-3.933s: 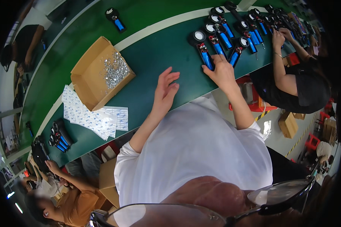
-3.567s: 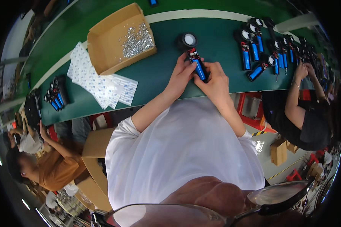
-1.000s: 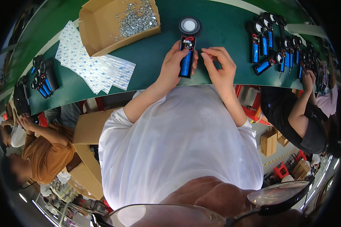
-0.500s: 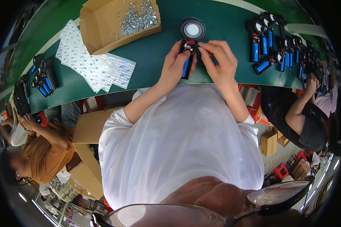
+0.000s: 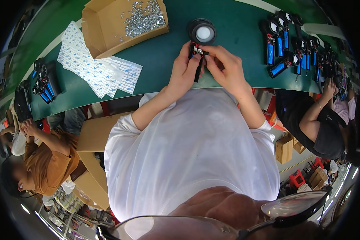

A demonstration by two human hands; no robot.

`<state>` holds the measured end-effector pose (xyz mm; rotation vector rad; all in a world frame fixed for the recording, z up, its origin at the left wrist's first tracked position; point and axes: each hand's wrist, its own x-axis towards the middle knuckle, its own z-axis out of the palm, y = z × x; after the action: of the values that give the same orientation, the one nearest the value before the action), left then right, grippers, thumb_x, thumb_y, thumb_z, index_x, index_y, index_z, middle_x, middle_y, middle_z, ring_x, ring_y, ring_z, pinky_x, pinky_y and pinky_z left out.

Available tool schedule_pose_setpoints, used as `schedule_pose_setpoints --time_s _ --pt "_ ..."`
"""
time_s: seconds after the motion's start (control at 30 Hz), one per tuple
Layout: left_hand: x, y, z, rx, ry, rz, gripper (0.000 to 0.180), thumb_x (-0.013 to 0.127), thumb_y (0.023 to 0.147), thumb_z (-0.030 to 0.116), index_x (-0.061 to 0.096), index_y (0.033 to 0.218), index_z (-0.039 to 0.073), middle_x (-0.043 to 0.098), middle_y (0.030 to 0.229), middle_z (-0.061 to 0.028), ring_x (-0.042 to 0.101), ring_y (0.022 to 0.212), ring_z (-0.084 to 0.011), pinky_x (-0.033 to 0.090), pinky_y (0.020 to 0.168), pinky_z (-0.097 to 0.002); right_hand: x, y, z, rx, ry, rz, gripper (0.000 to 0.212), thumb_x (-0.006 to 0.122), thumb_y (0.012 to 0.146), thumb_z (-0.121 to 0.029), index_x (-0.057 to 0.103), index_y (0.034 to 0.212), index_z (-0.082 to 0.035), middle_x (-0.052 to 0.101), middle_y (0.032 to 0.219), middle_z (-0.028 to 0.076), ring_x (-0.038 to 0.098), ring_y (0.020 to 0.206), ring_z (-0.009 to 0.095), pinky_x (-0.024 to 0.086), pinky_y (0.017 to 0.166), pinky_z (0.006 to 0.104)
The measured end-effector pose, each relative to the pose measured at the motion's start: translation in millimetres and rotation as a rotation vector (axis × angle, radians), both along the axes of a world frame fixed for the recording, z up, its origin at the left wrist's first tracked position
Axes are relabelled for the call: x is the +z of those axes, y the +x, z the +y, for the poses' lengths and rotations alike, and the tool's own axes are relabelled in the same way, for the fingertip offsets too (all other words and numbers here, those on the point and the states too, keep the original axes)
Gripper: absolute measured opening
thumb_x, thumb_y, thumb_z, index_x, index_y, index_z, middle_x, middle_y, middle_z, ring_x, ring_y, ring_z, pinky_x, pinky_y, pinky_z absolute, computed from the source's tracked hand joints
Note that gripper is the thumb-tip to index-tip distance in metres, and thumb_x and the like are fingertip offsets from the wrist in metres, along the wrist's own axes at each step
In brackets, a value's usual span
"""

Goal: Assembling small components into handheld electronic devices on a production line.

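Observation:
My left hand (image 5: 181,73) is wrapped round the handle of a black handheld device (image 5: 197,75). The handle's inside faces up, with red wires and a small white part near its top. Beyond it is the round black head (image 5: 203,33) with a white disc in its middle. At the top right of the handle, my right hand (image 5: 228,68) has its thumb and forefinger bent close together against the wiring. Its other fingers are curled, and whatever sits between the fingertips is hidden. Only a dark strip of the handle's lower part shows between my hands.
A cardboard tray (image 5: 102,30) with many small shiny metal pieces (image 5: 144,20) stands on the green table (image 5: 160,48). White sheets with blue print (image 5: 92,66) lie beside it. Similar devices with blue batteries (image 5: 271,52) are grouped right and left (image 5: 48,86). Co-workers sit at both sides.
My right hand has moved slightly left and inward, its fingertips now at the wiring. The device has tilted in my left hand, so its blue battery barely shows.

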<state>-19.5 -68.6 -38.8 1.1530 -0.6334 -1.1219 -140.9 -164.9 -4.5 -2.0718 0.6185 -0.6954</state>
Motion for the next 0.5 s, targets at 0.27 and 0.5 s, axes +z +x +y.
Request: schedule_pose_setpoints --time_s 0.27,0.5 --pt "1.7 3.3 5.6 -0.043 0.025 -0.124 0.042 0.042 0.099 0.01 0.037 0.139 -0.003 0.059 0.08 -0.0042 0.055 0.064 -0.0092 0.047 0.055 -0.0245 0.5 -7.3 -9.0 0.116 -0.45 0.036 0.042 0.065 0.077 0.001 0.068 0.117 -0.011 0.056 0.066 0.004 0.054 0.051 0.016 0.043 0.047 0.0295" --pt "-7.4 -4.3 3.0 -0.005 0.057 -0.175 0.044 0.044 0.1 0.011 0.035 0.139 -0.007 0.06 0.079 -0.0067 0.056 0.063 -0.0107 0.047 0.056 -0.0265 -4.8 -0.7 -3.7 0.052 -0.6 0.068 0.036 0.065 0.078 0.0 0.069 0.112 -0.013 0.057 0.061 0.003 0.056 0.049 0.018 0.045 0.047 0.0303"
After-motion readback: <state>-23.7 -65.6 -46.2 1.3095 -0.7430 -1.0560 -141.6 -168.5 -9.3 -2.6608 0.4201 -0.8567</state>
